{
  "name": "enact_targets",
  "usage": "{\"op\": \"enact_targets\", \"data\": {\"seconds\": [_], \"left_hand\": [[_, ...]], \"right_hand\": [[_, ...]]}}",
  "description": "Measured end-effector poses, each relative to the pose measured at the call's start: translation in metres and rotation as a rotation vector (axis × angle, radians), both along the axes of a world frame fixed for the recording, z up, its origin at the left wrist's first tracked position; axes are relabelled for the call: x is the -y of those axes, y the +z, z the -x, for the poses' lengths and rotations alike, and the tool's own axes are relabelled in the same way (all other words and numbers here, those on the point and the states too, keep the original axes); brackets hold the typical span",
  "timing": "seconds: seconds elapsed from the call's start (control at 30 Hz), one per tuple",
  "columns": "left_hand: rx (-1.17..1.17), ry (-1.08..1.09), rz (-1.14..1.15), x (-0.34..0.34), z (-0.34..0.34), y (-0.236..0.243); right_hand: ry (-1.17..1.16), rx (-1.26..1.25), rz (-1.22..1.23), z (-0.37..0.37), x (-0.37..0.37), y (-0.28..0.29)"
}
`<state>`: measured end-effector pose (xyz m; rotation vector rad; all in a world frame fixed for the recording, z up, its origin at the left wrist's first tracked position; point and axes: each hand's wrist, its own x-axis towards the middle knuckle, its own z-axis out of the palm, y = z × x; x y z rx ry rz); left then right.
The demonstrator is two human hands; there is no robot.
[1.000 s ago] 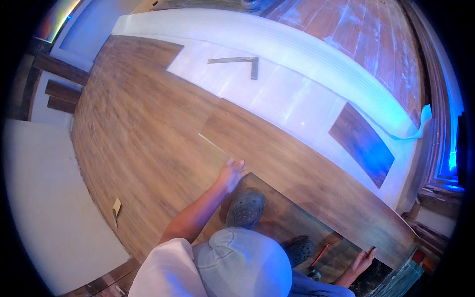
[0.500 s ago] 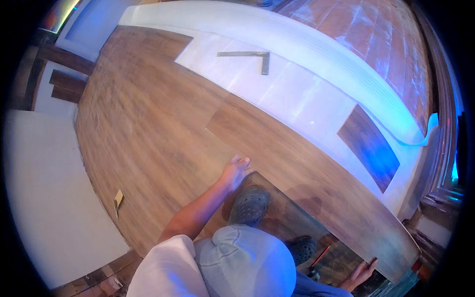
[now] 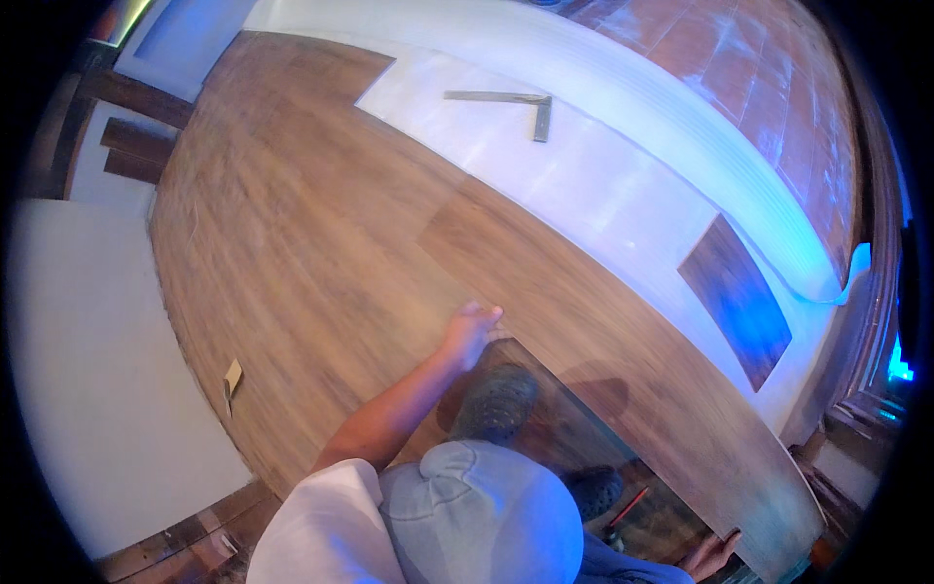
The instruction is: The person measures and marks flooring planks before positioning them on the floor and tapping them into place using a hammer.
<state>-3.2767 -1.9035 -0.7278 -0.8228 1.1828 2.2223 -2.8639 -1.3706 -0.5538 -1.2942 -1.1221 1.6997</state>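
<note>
Wood-look flooring (image 3: 282, 204) and white sheeting (image 3: 613, 185), one long plank (image 3: 637, 360) between: left hand (image 3: 472, 336), right hand (image 3: 710, 557) set well apart at its near edge, seemingly for even control; cannot tell whether either grip pinches.

Site: indoor room, floor being laid; home or shop, cannot tell. Evidence: wood-look planks (image 3: 311, 195) fitted edge to edge; white underlay (image 3: 593, 190) along their far edge, metal square (image 3: 516, 98) and loose plank (image 3: 736, 304) lying on it; white-smeared reddish floor (image 3: 744, 63) past the underlay's far edge.
</note>
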Motion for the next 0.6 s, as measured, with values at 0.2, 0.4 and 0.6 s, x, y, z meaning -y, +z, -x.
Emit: {"op": "enact_targets", "data": {"seconds": [0.2,0.4,0.6], "left_hand": [[0.076,0.013,0.118,-0.012,0.004,0.018],[0.092,-0.036,0.203,-0.021,0.011,0.014],[0.125,-0.193,0.306,-0.015,0.015,0.015]], "right_hand": [[-0.140,-0.024,0.024,0.062,0.043,0.041],[0.071,-0.088,0.128,-0.071,-0.078,-0.064],[0.121,-0.117,0.197,-0.038,-0.036,-0.088]]}}
